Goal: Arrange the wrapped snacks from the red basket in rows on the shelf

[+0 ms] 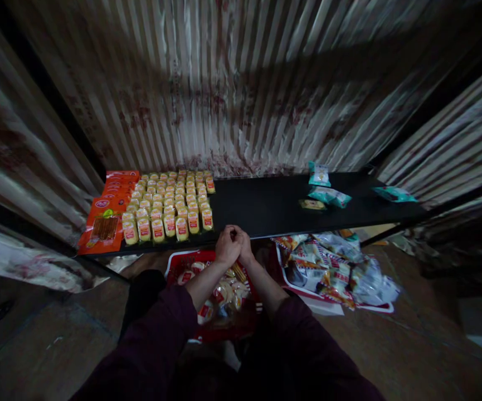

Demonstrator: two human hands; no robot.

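My left hand [227, 247] and my right hand [244, 245] meet at the front edge of a black shelf [249, 206]. Their fingers are curled together, and whatever lies between them, if anything, is hidden. To the left of them stand rows of small yellow wrapped cakes [169, 214] with red labels. Below my forearms sits a red basket [184, 256] with a white rim, holding round packaged snacks [224, 292].
Orange snack packets [102, 223] overlap at the shelf's left end. Toward the right lie teal packets [330, 196], another teal packet [395, 194] and one yellow packet [312, 205]. A second basket [385, 308] holds bagged snacks [336, 275]. Patterned curtains [224, 83] hang behind.
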